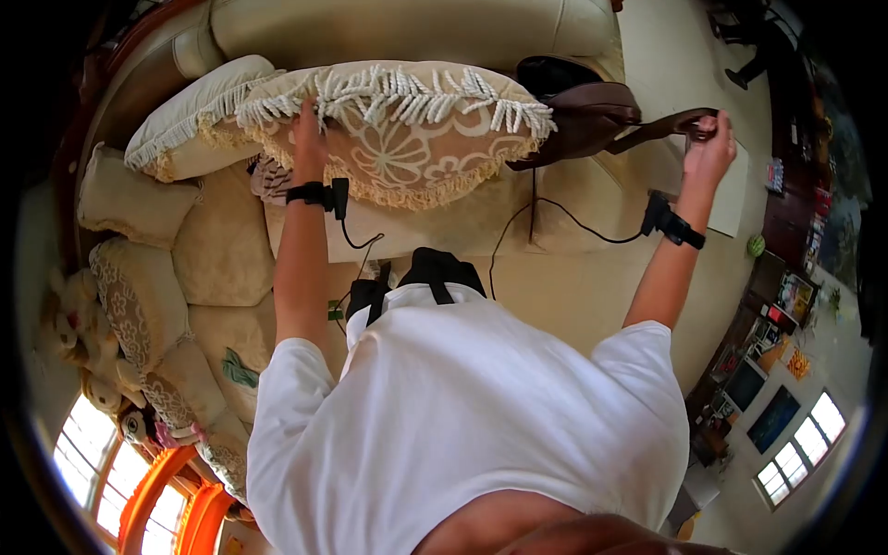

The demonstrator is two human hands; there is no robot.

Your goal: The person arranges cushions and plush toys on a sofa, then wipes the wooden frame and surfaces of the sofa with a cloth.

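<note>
A brown bag (592, 113) lies in the upper part of the frame, right of centre, at the right end of a large fringed cushion (398, 153). Its brown strap (655, 129) reaches out to the right, and the right hand (710, 153) is closed around the far end of it. The left hand (311, 143) is at the left part of the fringed cushion, with its fingers up at the white fringe (407, 92); whether they grip it or only touch it, I cannot tell. This cushion has a pale flower pattern on tan cloth and a yellowish lower trim.

Just behind the bag is a black item (555, 72), partly hidden. A paler cushion (199, 116) lies to the left, overlapped by the fringed one, and a striped cloth (270, 179) shows below them, beside the left forearm. The cream sofa (407, 32) spans the top of the frame, and its seat runs down the left side, where a green cloth (240, 369) lies.

Each wrist wears a black band with a thin cable. A white shirt (481, 407) fills the lower middle. Orange curved forms (148, 495) stand at lower left near a window (88, 444); a second window (803, 449) is at lower right.
</note>
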